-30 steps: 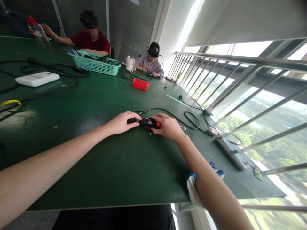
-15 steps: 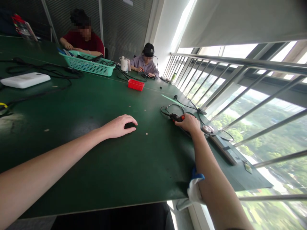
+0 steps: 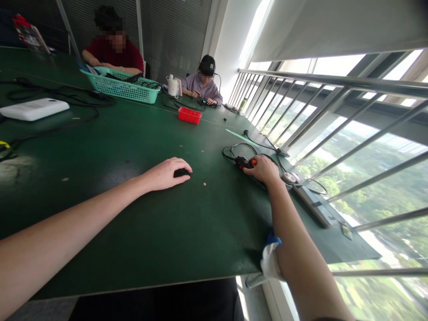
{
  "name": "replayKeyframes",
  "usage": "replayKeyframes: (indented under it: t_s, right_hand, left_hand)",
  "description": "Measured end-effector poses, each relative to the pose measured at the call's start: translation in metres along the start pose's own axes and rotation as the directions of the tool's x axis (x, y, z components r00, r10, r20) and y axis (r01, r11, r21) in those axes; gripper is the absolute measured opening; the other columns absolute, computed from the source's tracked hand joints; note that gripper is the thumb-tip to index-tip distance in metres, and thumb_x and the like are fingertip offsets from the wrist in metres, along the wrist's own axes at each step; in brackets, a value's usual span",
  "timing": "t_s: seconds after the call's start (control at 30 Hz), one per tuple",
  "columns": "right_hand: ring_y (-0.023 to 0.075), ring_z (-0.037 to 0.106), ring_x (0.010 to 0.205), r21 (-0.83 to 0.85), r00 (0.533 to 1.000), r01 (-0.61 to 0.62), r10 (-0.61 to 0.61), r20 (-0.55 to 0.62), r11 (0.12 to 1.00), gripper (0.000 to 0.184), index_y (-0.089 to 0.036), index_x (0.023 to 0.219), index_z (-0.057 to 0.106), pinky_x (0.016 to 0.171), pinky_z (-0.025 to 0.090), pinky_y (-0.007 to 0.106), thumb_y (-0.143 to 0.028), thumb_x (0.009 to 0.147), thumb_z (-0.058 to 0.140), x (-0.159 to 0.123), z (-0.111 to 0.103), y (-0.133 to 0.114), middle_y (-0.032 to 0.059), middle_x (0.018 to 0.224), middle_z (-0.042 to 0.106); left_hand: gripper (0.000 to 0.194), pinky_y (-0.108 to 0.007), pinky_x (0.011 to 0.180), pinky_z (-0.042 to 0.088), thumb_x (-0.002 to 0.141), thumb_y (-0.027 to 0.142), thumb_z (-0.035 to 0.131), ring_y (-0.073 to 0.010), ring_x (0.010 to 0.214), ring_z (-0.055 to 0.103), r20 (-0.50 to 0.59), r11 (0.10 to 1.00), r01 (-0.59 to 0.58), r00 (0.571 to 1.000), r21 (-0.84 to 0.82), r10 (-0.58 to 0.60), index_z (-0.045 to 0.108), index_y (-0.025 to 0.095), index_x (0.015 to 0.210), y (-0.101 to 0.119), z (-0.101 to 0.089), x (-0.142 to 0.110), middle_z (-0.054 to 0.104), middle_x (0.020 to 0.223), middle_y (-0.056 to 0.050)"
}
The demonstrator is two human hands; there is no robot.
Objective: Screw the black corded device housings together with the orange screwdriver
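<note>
My left hand (image 3: 167, 174) rests on the green table (image 3: 160, 232), its fingers curved and the thumb apart, with nothing between them. Over to the right, my right hand (image 3: 264, 169) is closed around a black-and-orange corded device (image 3: 243, 162). My palm and fingers hide much of it, so its exact kind does not show. A black cable (image 3: 229, 151) loops on the tabletop just beyond it. Beside my right wrist lies a pale round object (image 3: 289, 177). A white-and-blue cloth item (image 3: 271, 258) hangs by the table edge, partly behind my right forearm.
A small red tray (image 3: 189, 115) and a teal basket (image 3: 123, 88) with cables stand farther back. At left lies a white box-shaped device (image 3: 35, 109). Two people sit across the table. A metal railing (image 3: 321, 82) runs along the right side, with a long grey bar (image 3: 312, 206) near it.
The view has shifted slightly. Both hands keep nearly the same places, and the right one still grips the device.
</note>
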State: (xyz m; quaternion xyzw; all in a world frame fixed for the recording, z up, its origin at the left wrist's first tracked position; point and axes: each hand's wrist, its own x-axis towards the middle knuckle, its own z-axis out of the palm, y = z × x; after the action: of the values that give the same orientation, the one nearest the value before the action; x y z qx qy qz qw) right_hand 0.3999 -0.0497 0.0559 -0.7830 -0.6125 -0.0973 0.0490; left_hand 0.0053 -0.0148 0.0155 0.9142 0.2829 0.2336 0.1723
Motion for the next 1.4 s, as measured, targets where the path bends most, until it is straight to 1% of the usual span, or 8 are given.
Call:
replayKeyframes:
  t_s: [0.57,0.8,0.87,0.93,1.0,1.1,1.23,1.4]
  right_hand:
    - [0.0292,0.062,0.099,-0.022,0.999,0.003,-0.002,0.038,1.000,0.050,-0.028,0.110,0.075,0.070,0.044,0.033,-0.065,0.077,0.069,0.000,0.000,0.000,0.0107,0.109,0.066]
    - [0.0320,0.058,0.101,-0.025,1.000,0.018,-0.018,-0.013,1.000,0.042,-0.025,0.099,0.074,0.074,0.047,0.037,-0.061,0.078,0.074,-0.004,0.003,-0.009,0.0116,0.107,0.064]
    - [0.0345,0.055,0.106,0.023,0.994,0.021,-0.018,-0.110,1.000,0.041,-0.021,0.101,0.071,0.079,0.048,0.042,-0.059,0.086,0.065,-0.006,0.003,-0.011,0.0144,0.107,0.064]
    - [0.0345,0.052,0.112,0.095,0.953,0.085,-0.053,-0.299,0.992,0.038,-0.016,0.111,0.066,0.090,0.047,0.047,-0.046,0.098,0.049,-0.006,0.000,-0.014,0.0174,0.112,0.062]
    - [0.0316,0.050,0.116,0.164,0.855,0.219,-0.108,-0.507,0.962,0.034,-0.014,0.122,0.057,0.101,0.042,0.049,-0.033,0.103,0.036,-0.006,-0.007,-0.019,0.0177,0.120,0.061]
    - [0.0282,0.052,0.114,0.245,0.741,0.326,-0.086,-0.666,0.913,0.032,-0.019,0.124,0.052,0.103,0.041,0.044,-0.039,0.105,0.035,-0.008,-0.019,-0.030,0.0124,0.118,0.064]
    - [0.0258,0.063,0.096,0.361,0.818,0.208,0.041,-0.574,0.909,0.042,-0.021,0.127,0.046,0.086,0.046,0.034,-0.054,0.104,0.036,-0.016,-0.028,-0.046,0.0103,0.105,0.067]
    - [0.0268,0.067,0.098,0.405,0.899,0.141,0.054,-0.435,0.904,0.040,-0.021,0.132,0.041,0.085,0.046,0.033,-0.049,0.106,0.030,-0.018,-0.023,-0.053,0.0117,0.105,0.069]
  left_hand:
    - [0.030,-0.040,0.105,0.046,0.097,0.048,0.056,-0.0236,0.116,0.062,-0.020,0.999,-0.037,0.999,0.004,0.037,0.072,0.027,0.111,-0.008,0.005,0.001,0.070,0.122,-0.003]
    - [0.032,-0.040,0.106,0.046,0.097,0.050,0.055,-0.0238,0.116,0.063,-0.017,0.999,-0.035,0.999,0.009,0.035,0.072,0.026,0.109,-0.006,0.003,0.001,0.071,0.122,-0.004]
    - [0.033,-0.040,0.106,0.046,0.097,0.051,0.055,-0.0241,0.116,0.063,-0.013,1.000,-0.026,1.000,0.011,0.026,0.072,0.026,0.109,-0.005,0.003,0.001,0.070,0.122,-0.004]
    - [0.034,-0.041,0.106,0.046,0.096,0.053,0.054,-0.0245,0.117,0.062,-0.013,1.000,-0.015,1.000,0.015,0.015,0.072,0.027,0.109,-0.004,0.002,0.001,0.071,0.122,-0.004]
    - [0.035,-0.041,0.107,0.045,0.096,0.055,0.054,-0.0246,0.117,0.062,-0.009,1.000,-0.009,1.000,0.016,0.009,0.072,0.027,0.108,-0.003,0.002,0.001,0.071,0.122,-0.004]
    - [0.036,-0.042,0.108,0.044,0.097,0.054,0.053,-0.0245,0.118,0.062,-0.002,1.000,-0.004,1.000,0.014,0.004,0.072,0.027,0.109,-0.002,0.002,0.001,0.070,0.123,-0.004]
    - [0.037,-0.043,0.108,0.044,0.096,0.055,0.053,-0.0252,0.118,0.062,-0.010,1.000,-0.008,1.000,0.021,0.008,0.072,0.026,0.109,-0.002,0.002,0.002,0.070,0.122,-0.004]
    - [0.038,-0.043,0.107,0.045,0.097,0.057,0.052,-0.0258,0.118,0.061,-0.008,1.000,-0.003,1.000,0.006,0.003,0.072,0.027,0.109,-0.003,0.002,0.002,0.070,0.122,-0.005]
